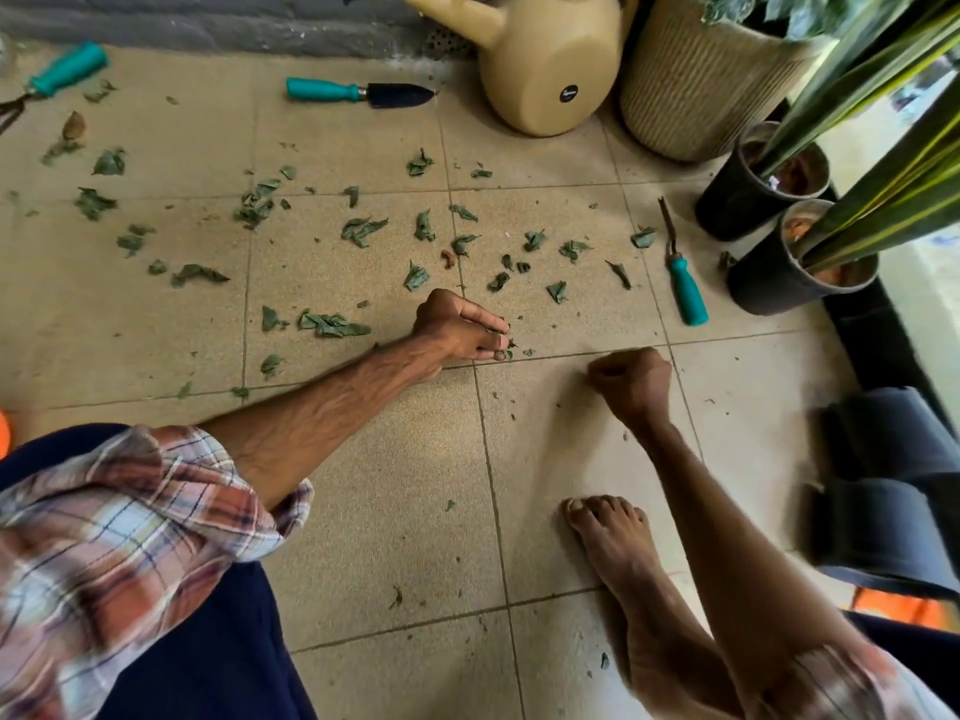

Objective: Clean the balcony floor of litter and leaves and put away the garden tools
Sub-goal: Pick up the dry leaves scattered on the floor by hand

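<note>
Several dry green leaves (358, 228) lie scattered over the beige floor tiles (395, 511). My left hand (460, 324) reaches low to the floor and pinches small leaf bits (506, 343) at its fingertips. My right hand (631, 381) hovers beside it as a closed fist; whether it holds leaves is hidden. A teal-handled trowel (358, 92) lies at the back near the wall. A teal-handled weeder (683, 272) lies on the right by the pots. A teal-handled hand rake (57, 75) lies at the far left.
A beige watering can (545, 59) and a ribbed woven planter (696, 80) stand at the back right. Two dark pots (748, 205) with striped leaves stand on the right. Grey slippers (883, 485) sit at the right edge, my bare foot (613, 543) near them.
</note>
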